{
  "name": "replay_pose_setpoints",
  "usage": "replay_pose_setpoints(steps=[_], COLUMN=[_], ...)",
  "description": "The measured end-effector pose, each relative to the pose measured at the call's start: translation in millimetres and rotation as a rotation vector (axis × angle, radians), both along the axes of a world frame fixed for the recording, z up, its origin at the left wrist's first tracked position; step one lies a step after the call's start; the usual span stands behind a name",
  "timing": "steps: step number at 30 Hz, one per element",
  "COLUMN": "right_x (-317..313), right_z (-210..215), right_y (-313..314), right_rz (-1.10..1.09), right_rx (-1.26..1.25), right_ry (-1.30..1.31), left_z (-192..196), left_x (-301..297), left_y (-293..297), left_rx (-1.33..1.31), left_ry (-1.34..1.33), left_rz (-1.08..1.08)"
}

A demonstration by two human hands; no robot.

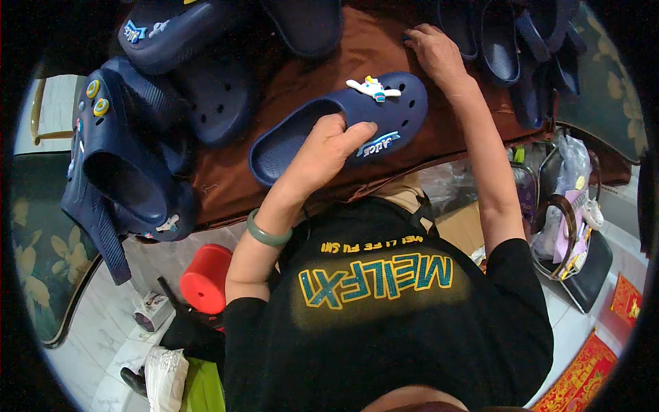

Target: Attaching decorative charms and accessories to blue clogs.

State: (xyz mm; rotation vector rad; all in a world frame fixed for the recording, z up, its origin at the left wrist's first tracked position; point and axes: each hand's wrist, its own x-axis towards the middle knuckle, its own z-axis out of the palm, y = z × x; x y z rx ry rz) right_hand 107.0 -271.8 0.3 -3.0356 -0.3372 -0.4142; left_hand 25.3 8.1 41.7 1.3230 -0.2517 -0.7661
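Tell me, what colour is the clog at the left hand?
The clog is dark navy blue, best seen in the head view.

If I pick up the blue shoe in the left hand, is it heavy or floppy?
The blue clog is probably light for its size: it looks like foam, with holes in its top. It may bend but likely isn't floppy, since its toe looks thick and rounded.
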Motion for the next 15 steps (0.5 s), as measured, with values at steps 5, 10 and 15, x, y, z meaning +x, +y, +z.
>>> replay_pose_setpoints(steps=[5, 10, 15], right_x=[-36.7, -81.8, -93.0], right_z=[21.0, 36.6, 42.1], right_y=[18.8, 38.6, 44.5], right_rz=[0.013, 0.163, 0.260], right_rx=[0.510, 0.572, 0.364], right_ry=[-0.058, -0.176, -0.239], left_z=[-5.7, 3.4, 5.9], left_x=[0.1, -3.1, -2.0], left_y=[2.6, -2.2, -2.7], left_rx=[-0.001, -0.049, -0.043], left_ry=[0.051, 0.093, 0.095], left_rz=[0.015, 0.061, 0.054])
